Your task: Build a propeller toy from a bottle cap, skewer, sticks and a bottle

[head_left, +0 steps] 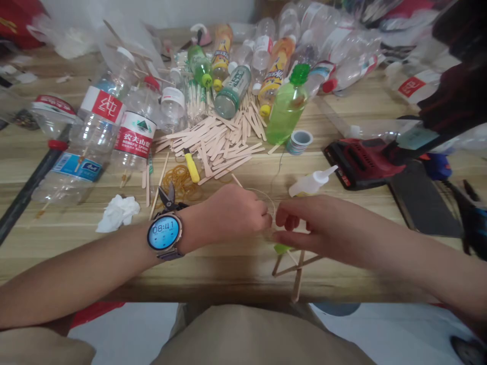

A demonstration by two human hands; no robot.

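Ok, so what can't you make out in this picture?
All in the head view:
Left hand: its curled fingers hide whatever it may grip.
Stick frame: its upper part is covered by the right hand.
Red power tool: its dark upper end is cut off by the right edge.
Spool: label print too small and blurred.

My bench is a pale wood-grain tabletop [228,274] and it's pretty packed lol. Big heap of flat, light wooden sticks [224,147] in the middle, labelled clear plastic bottles [135,134] on the left, one bright green plastic bottle [285,114] standing by a small round spool [300,143]. Nearer me: crumpled white tissue [117,212], tangled amber rubber bands [180,183], a white nozzle-tipped squeeze bottle [312,182] and a red-and-black battery tool [363,162]. Can't tell if the crossed wooden sticks [300,271] at the near edge actually touch it.
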